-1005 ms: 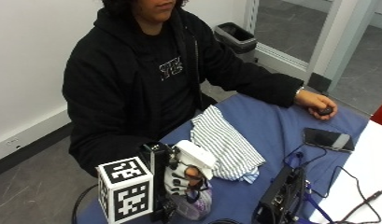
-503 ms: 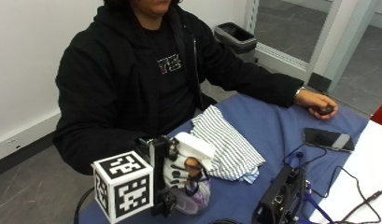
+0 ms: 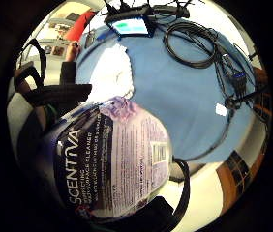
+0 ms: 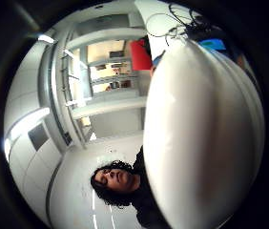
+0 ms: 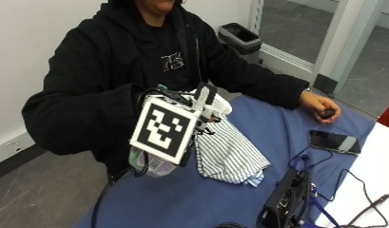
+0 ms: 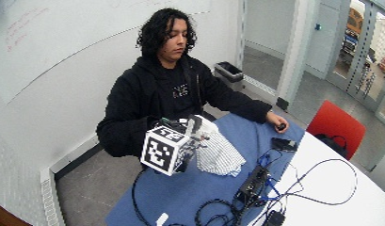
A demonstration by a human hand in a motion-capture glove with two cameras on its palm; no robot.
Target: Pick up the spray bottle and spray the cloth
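The right hand (image 5: 203, 111) holds the spray bottle (image 5: 153, 164) above the surface (image 5: 295, 130), beside the cloth (image 5: 228, 152), fingers curled round it. The plastic seems light and smooth; the neck is the best hold.

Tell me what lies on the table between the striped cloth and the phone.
Nothing: in the outside view, only bare blue table cover stretches between the striped cloth and the phone. The wide outside view shows the same.
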